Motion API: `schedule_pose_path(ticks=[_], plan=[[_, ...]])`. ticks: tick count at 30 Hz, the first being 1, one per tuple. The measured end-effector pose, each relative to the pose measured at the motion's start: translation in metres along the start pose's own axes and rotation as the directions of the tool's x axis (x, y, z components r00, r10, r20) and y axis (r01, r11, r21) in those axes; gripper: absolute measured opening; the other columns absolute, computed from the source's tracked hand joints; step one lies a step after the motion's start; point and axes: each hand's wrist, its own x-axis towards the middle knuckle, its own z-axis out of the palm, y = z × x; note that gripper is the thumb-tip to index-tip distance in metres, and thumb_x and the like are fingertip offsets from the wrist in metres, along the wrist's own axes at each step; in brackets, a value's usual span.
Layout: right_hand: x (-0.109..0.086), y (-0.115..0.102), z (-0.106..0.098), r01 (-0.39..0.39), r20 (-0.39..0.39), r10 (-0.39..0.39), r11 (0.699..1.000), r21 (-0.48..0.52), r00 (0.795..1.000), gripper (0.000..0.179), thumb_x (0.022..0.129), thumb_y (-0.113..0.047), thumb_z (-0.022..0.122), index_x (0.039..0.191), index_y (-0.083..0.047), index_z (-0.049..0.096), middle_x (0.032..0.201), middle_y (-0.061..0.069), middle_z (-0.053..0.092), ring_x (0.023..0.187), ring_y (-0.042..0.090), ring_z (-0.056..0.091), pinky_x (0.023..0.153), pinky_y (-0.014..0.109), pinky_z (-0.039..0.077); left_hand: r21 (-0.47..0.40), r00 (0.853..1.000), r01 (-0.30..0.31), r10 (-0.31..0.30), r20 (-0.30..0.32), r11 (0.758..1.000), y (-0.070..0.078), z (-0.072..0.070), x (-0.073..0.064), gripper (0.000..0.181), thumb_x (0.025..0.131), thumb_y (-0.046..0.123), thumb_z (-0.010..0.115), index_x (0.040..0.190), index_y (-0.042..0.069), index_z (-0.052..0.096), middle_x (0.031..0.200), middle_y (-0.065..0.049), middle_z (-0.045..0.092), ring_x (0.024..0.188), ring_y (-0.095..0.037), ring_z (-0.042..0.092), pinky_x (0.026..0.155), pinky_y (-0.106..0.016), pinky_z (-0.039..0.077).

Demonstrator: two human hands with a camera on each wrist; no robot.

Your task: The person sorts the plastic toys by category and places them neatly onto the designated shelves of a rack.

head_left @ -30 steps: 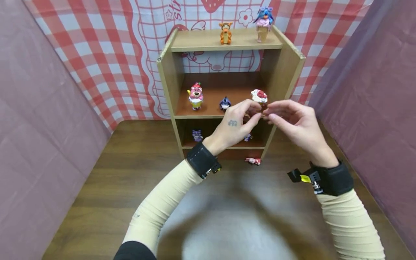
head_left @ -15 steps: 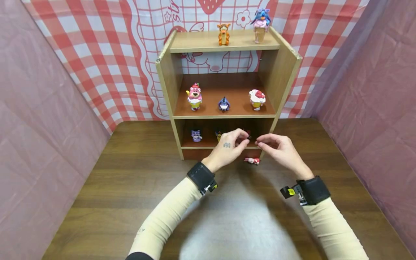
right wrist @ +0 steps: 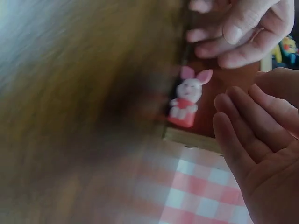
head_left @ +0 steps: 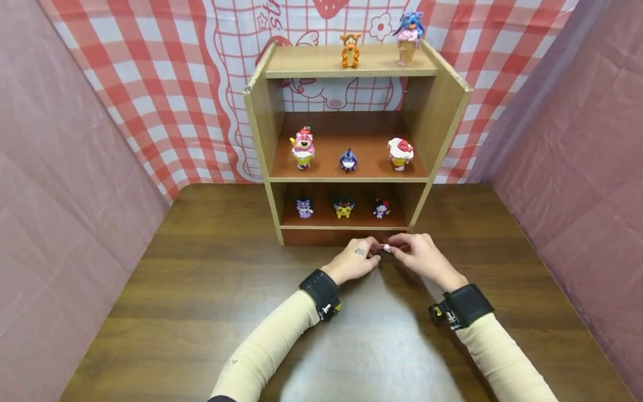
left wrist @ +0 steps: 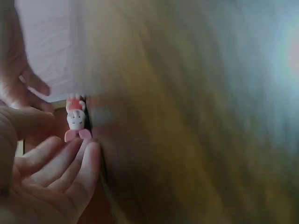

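A small pink-and-white piglet figurine [head_left: 386, 248] lies on the wooden table against the base of the shelf unit. My left hand [head_left: 354, 259] reaches it from the left, its fingertips right at the pink ears in the left wrist view. From the right comes my right hand [head_left: 424, 259], fingers fairly straight and apart from the figurine [right wrist: 185, 100] in the right wrist view. Neither hand has its fingers closed around it. In the head view the fingers partly cover the figurine's two ends.
The shelf unit [head_left: 346, 238] stands behind the hands. Its lower shelf carries a purple figurine [head_left: 303, 209], a yellow one [head_left: 344, 208] and a red-and-blue one [head_left: 381, 209]. More figurines stand above, including an orange tiger [head_left: 350, 51]. Pink cloth [head_left: 567, 139] hangs at both sides.
Both hands have come down from in front of the middle shelf, past the lower shelf, to the piglet figurine on the table. The figurines on the shelves, hidden in part before, now show fully.
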Motion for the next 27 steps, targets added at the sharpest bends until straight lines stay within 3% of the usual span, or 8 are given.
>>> schedule_pose_path(ticks=[5,14,20,27], plan=[[-0.001,0.003,0.007,0.007,0.036,-0.004,0.997,-0.081,0.999,0.019,0.081,0.0,0.069,0.099,0.005,0.069,0.089,0.016,0.073,0.075,0.021,0.069,0.065,0.04,0.059,-0.004,0.999,0.043,-0.043,0.02,0.999,-0.004,0.001,0.001,0.027,0.089,0.013,0.063,0.112,0.0,0.064,0.099,-0.009,0.071,0.082,-0.008,0.063,0.071,-0.018,0.052],[0.004,0.005,0.014,0.014,0.026,-0.009,0.982,-0.187,1.0,0.02,0.077,-0.002,0.072,0.096,0.003,0.07,0.079,0.011,0.072,0.071,0.02,0.065,0.061,0.04,0.056,0.033,0.995,0.091,-0.093,0.038,0.995,-0.005,0.002,0.003,0.032,0.088,0.014,0.063,0.116,0.0,0.063,0.097,-0.008,0.072,0.083,-0.009,0.065,0.071,-0.019,0.053],[0.004,0.007,0.015,-0.006,0.044,0.02,0.957,-0.288,0.999,0.018,0.075,-0.004,0.074,0.093,0.0,0.069,0.07,0.003,0.063,0.063,0.019,0.057,0.057,0.04,0.05,0.074,0.995,0.083,-0.087,0.054,0.994,-0.003,0.002,0.003,0.036,0.086,0.015,0.066,0.118,0.0,0.062,0.102,-0.01,0.072,0.087,-0.011,0.064,0.074,-0.021,0.053],[0.006,0.006,0.02,0.007,0.062,0.011,0.961,-0.278,0.998,0.024,0.072,0.001,0.076,0.095,0.004,0.068,0.083,0.012,0.065,0.072,0.023,0.059,0.063,0.041,0.052,0.123,0.995,0.054,-0.064,0.08,0.991,-0.005,0.002,0.004,0.04,0.085,0.016,0.068,0.121,0.0,0.061,0.109,-0.009,0.069,0.091,-0.012,0.064,0.077,-0.021,0.052]])
